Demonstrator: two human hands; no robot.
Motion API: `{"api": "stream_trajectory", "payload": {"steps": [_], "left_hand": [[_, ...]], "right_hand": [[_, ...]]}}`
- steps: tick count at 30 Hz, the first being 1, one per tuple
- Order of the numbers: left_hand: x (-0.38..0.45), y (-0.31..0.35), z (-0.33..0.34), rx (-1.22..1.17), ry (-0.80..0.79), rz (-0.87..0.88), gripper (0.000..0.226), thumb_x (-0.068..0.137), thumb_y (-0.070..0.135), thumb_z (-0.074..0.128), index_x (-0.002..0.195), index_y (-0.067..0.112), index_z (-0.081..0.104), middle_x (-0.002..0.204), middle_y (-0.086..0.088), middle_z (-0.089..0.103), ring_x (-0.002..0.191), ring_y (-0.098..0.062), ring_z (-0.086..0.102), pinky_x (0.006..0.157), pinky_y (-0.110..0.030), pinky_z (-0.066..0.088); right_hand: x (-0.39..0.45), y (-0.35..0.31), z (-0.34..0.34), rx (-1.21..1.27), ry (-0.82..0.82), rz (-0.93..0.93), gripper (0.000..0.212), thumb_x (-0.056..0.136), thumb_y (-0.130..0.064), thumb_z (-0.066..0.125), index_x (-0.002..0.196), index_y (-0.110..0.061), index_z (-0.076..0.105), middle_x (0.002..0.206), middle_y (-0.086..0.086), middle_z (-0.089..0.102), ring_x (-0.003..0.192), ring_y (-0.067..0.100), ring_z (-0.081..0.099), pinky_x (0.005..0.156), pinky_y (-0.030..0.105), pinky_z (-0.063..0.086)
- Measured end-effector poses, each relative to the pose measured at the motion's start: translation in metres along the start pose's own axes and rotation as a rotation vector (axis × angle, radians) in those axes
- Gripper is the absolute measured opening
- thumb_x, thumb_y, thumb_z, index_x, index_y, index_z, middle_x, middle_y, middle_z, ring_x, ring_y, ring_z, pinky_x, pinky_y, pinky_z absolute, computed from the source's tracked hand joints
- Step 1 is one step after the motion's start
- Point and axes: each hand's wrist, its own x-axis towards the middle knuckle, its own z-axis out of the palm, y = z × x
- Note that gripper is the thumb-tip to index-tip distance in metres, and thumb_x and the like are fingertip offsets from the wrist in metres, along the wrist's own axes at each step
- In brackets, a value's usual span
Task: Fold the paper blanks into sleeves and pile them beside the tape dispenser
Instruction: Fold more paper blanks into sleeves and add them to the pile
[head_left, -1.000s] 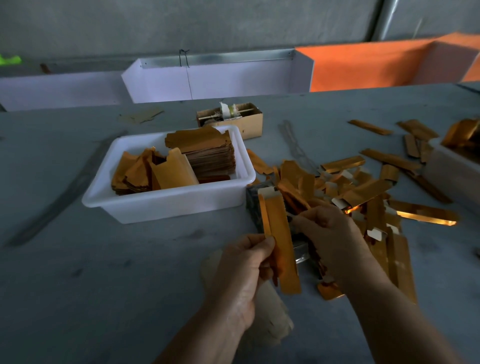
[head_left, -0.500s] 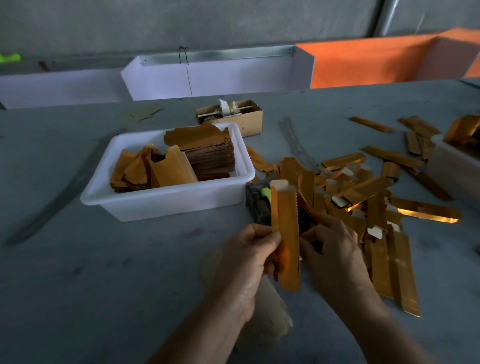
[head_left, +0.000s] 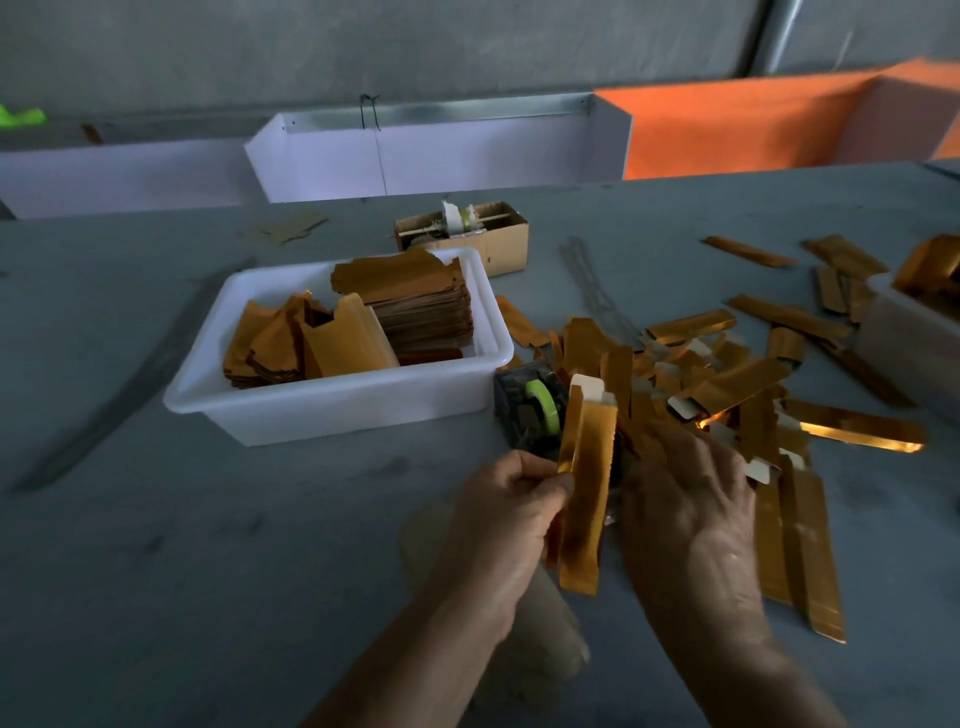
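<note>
1. The left hand (head_left: 506, 512) pinches a gold sleeve (head_left: 584, 488) by its left edge, thumb and fingers curled on it; the sleeve stands nearly upright, white tab on top, just in front of the tape dispenser (head_left: 530, 410).
2. The right hand (head_left: 685, 499) lies knuckles up just right of the sleeve; its fingertips are hidden, so its grip cannot be told.
3. The pile (head_left: 727, 384) of sleeves spreads right of the dispenser on the table (head_left: 156, 545).
4. Flat blanks (head_left: 410, 296) sit in the white tub (head_left: 337, 400), left of the dispenser.
</note>
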Motion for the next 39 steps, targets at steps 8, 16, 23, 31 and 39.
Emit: {"api": "stream_trajectory", "payload": {"steps": [8, 16, 23, 31, 39], "left_hand": [[-0.001, 0.002, -0.003, -0.168, -0.071, -0.118, 0.002, 0.086, 0.013, 0.066, 0.085, 0.014, 0.067, 0.078, -0.002, 0.074, 0.069, -0.013, 0.071, 0.071, -0.029, 0.057], [-0.011, 0.005, -0.006, -0.201, -0.102, -0.111, 0.006, 0.084, 0.009, 0.068, 0.089, 0.011, 0.071, 0.086, -0.007, 0.076, 0.081, -0.02, 0.073, 0.073, -0.029, 0.059], [-0.016, 0.006, -0.005, -0.167, -0.113, -0.102, 0.011, 0.086, 0.009, 0.066, 0.081, 0.016, 0.073, 0.081, -0.004, 0.076, 0.078, -0.017, 0.073, 0.074, -0.028, 0.058], [-0.019, 0.006, -0.004, -0.177, -0.156, -0.088, 0.005, 0.083, 0.012, 0.069, 0.081, 0.013, 0.073, 0.083, -0.007, 0.076, 0.081, -0.019, 0.073, 0.076, -0.03, 0.059], [-0.023, 0.002, -0.001, -0.029, -0.068, 0.003, 0.013, 0.091, 0.019, 0.061, 0.084, 0.014, 0.07, 0.079, -0.004, 0.075, 0.075, -0.017, 0.073, 0.073, -0.028, 0.059]], "right_hand": [[0.006, 0.01, -0.036, 0.888, -0.226, 0.307, 0.023, 0.084, -0.01, 0.06, 0.075, -0.03, 0.067, 0.077, -0.008, 0.065, 0.077, 0.011, 0.061, 0.068, 0.031, 0.049], [0.005, 0.001, -0.034, 0.736, -0.327, 0.046, 0.026, 0.084, -0.02, 0.061, 0.084, -0.046, 0.067, 0.085, -0.021, 0.066, 0.075, -0.001, 0.06, 0.057, 0.014, 0.045], [0.007, -0.001, -0.034, 0.613, -0.282, 0.03, 0.033, 0.08, -0.026, 0.066, 0.097, -0.043, 0.043, 0.08, -0.02, 0.067, 0.074, -0.008, 0.062, 0.055, 0.01, 0.048], [0.006, -0.001, -0.03, 0.567, -0.237, 0.044, 0.028, 0.078, -0.022, 0.069, 0.085, -0.034, 0.045, 0.07, -0.011, 0.065, 0.073, -0.013, 0.06, 0.057, 0.004, 0.046], [0.002, -0.006, -0.03, 0.463, -0.231, 0.051, 0.025, 0.08, -0.025, 0.068, 0.093, -0.029, 0.046, 0.078, -0.01, 0.064, 0.072, 0.0, 0.063, 0.056, 0.014, 0.05]]}}
